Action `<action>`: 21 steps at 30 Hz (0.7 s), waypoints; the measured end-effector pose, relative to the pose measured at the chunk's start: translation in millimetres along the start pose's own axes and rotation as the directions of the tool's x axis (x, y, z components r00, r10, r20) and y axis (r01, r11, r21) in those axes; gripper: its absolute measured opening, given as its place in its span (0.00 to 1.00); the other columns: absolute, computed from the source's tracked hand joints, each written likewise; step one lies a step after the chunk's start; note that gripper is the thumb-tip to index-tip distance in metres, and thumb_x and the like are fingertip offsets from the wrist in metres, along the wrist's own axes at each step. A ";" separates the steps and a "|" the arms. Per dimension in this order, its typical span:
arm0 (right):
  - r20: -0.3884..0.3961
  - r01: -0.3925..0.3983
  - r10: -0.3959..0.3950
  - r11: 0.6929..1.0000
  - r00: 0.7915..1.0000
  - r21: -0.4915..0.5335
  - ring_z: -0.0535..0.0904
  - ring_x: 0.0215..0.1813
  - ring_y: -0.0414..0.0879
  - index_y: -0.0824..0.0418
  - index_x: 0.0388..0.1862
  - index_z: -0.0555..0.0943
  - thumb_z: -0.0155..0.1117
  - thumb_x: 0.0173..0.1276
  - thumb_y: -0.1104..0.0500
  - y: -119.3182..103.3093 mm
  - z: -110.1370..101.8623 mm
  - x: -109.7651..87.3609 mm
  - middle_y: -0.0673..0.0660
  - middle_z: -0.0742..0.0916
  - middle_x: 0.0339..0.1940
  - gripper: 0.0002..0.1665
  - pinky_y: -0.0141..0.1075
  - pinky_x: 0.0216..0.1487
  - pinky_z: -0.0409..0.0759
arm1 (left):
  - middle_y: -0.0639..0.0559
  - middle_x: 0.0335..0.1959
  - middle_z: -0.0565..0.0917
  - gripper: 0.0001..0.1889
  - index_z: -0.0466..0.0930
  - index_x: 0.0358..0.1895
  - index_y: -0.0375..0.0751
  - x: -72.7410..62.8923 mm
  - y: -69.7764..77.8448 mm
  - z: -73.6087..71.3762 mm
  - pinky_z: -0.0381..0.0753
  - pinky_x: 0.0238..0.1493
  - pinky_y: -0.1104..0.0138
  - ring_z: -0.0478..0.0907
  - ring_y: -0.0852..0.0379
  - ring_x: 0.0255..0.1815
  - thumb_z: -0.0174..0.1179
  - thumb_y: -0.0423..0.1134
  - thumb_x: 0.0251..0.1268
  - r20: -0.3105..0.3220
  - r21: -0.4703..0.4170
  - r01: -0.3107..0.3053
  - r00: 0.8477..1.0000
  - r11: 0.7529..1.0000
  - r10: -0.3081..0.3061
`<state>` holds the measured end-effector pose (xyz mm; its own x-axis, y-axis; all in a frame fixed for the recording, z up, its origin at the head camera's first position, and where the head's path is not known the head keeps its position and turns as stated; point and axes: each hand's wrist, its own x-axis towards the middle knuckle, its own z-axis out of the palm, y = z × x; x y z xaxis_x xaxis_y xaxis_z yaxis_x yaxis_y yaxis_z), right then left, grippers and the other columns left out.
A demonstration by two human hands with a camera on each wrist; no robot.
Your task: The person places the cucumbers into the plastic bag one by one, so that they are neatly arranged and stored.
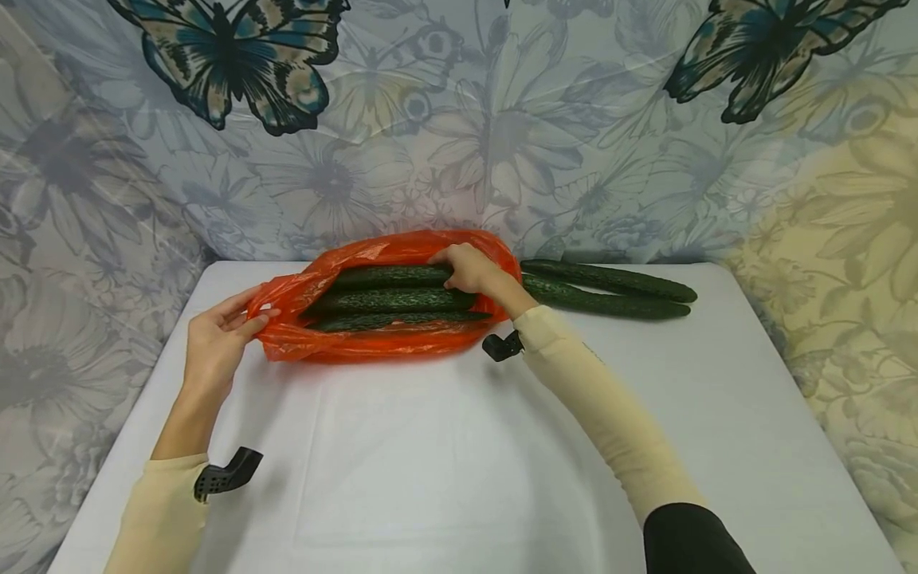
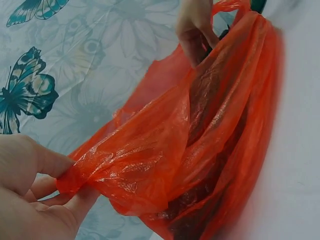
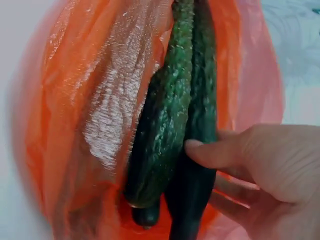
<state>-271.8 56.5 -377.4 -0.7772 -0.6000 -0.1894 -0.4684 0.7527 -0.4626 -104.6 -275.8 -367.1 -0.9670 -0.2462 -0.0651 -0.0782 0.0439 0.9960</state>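
A thin red-orange plastic bag (image 1: 387,347) lies on its side, its mouth spread toward me. Three long, bumpy green cucumbers lie side by side in it: a back one (image 1: 394,277), a middle one (image 1: 390,300) and a front one (image 1: 402,321). My left hand (image 1: 215,339) pinches the bag's left edge between thumb and fingers, as the left wrist view also shows at the gathered plastic (image 2: 80,172). Reaching inside from the right, my right hand (image 1: 469,269) grips the right part of the back cucumber (image 3: 202,110); its thumb lies across the cucumber, and the fingertips are hidden behind.
Two more cucumbers, a rear one (image 1: 610,278) and a nearer one (image 1: 606,303), lie on the white table (image 1: 445,462) right of the bag. Behind the table hangs a butterfly-and-flower cloth (image 1: 502,143). Black camera mounts, left (image 1: 228,473) and right (image 1: 502,346), project from the sleeves.
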 end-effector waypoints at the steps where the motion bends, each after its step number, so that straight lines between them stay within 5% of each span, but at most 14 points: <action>1: -0.011 -0.002 0.002 1.000 1.000 -0.016 0.71 0.68 0.54 0.60 0.65 0.77 0.68 0.64 0.69 -1.4 -0.6 -0.5 0.58 0.79 0.65 0.29 0.45 0.65 0.73 | 0.62 0.39 0.85 0.28 0.67 0.69 0.28 -0.2 -0.1 0.2 0.80 0.40 0.79 0.85 0.68 0.37 0.60 0.26 0.65 0.005 -0.002 -0.002 1.000 1.000 0.002; 5: -0.049 0.022 -0.024 0.999 0.998 -0.039 0.76 0.64 0.54 0.60 0.63 0.79 0.67 0.65 0.67 -4.8 -6.8 -5.7 0.59 0.82 0.61 0.27 0.45 0.62 0.76 | 0.61 0.39 0.85 0.27 0.68 0.68 0.29 -0.5 0.0 0.1 0.80 0.40 0.80 0.85 0.69 0.37 0.61 0.27 0.66 -0.003 0.027 -0.010 1.000 1.000 0.010; 14: -0.089 0.136 -0.124 0.980 0.988 0.145 0.82 0.51 0.51 0.65 0.62 0.79 0.63 0.69 0.67 -1.5 -26.2 -32.7 0.62 0.84 0.56 0.22 0.41 0.51 0.81 | 0.53 0.51 0.82 0.28 0.68 0.69 0.32 -1.1 2.9 1.0 0.80 0.42 0.80 0.85 0.68 0.38 0.62 0.30 0.66 -0.007 0.039 0.016 1.000 0.999 -0.015; 21: -0.147 0.138 -0.116 0.980 0.982 0.142 0.84 0.48 0.53 0.66 0.62 0.78 0.62 0.70 0.66 17.4 -41.6 -64.3 0.64 0.84 0.55 0.22 0.45 0.47 0.81 | 0.60 0.41 0.84 0.28 0.68 0.70 0.33 -1.6 3.6 2.9 0.80 0.40 0.80 0.85 0.69 0.37 0.61 0.29 0.66 -0.003 0.048 0.022 1.000 0.999 -0.022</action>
<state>-247.5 119.4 -337.2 -0.7708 -0.6371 -0.0044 -0.5065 0.6171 -0.6022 -104.0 -272.4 -363.6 -0.9644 -0.2498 -0.0869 -0.1113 0.0852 0.9901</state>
